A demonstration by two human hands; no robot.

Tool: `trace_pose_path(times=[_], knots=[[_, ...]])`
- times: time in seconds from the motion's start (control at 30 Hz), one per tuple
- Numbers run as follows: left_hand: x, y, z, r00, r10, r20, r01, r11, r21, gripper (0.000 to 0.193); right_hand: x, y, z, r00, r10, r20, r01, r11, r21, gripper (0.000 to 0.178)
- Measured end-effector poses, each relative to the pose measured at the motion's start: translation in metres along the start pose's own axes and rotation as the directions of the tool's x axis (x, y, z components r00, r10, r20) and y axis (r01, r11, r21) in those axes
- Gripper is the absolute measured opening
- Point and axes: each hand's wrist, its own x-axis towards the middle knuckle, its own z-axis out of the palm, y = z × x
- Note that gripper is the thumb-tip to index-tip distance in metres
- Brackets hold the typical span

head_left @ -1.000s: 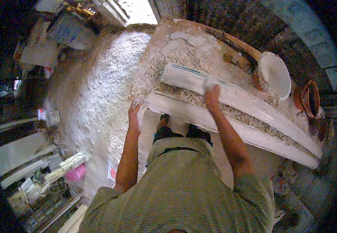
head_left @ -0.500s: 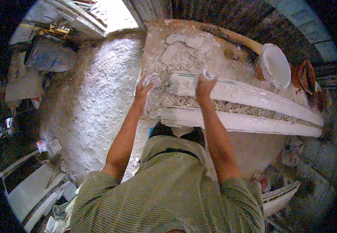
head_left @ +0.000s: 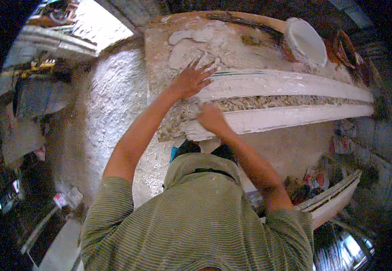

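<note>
Left hand: the left hand (head_left: pixel 189 83) reaches over the left part of the desk (head_left: pixel 155 52), its fingers spread wide and whitened at the tips; the tips are at the left end of the far moulding (head_left: pixel 290 83). Whether they press on it, I cannot tell.
Right hand: the right hand (head_left: pixel 212 118) is over the left end of the near moulding (head_left: pixel 290 116), fingers curled inward. The tips are blurred, so I cannot tell whether they pinch anything.
White mouldings: two long pieces with a plaster-like coat lie side by side on the desk, running away to the right; the far one bears a green stripe (head_left: pixel 240 73) along its back edge. Laying them parallel probably puts both left ends within easy reach.
Gap: crumbly rubble (head_left: pixel 268 103) fills the strip between them; the spacing likely keeps their coated sides from sticking together.
Back of desk: a white-coated bucket (head_left: pixel 296 45) tilts beside a rust-brown container (head_left: pixel 345 52), perhaps set there to stay near yet out of the arms' way.
Desk surface: pale patches (head_left: pixel 191 38) are spread behind the left hand.
Below: whitened floor (head_left: pixel 110 104) to the left; a white panel (head_left: pixel 336 205) slants at lower right.
</note>
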Motion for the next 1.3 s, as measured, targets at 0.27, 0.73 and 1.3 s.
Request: trace_pose_path(times=[0.27,0.73,1.3], knots=[[0.017,0.007,0.021,0.915,0.18,0.36,-0.214,0.975,0.055,0.058,0.033,0.044,-0.009,0.974,0.008,0.228,0.033,0.984,-0.176,0.039],[-0.032,0.028,-0.024,0.848,0.119,0.516,-0.278,0.929,0.243,0.052,-0.004,0.207,-0.158,0.949,0.27,-0.163,-0.302,0.925,-0.229,0.044],[0.369,0.231,0.139,0.889,0.423,0.175,-0.432,0.902,0.019,0.05,-0.033,0.534,-0.341,0.898,0.288,-0.332,-0.362,0.913,-0.188,0.049]])
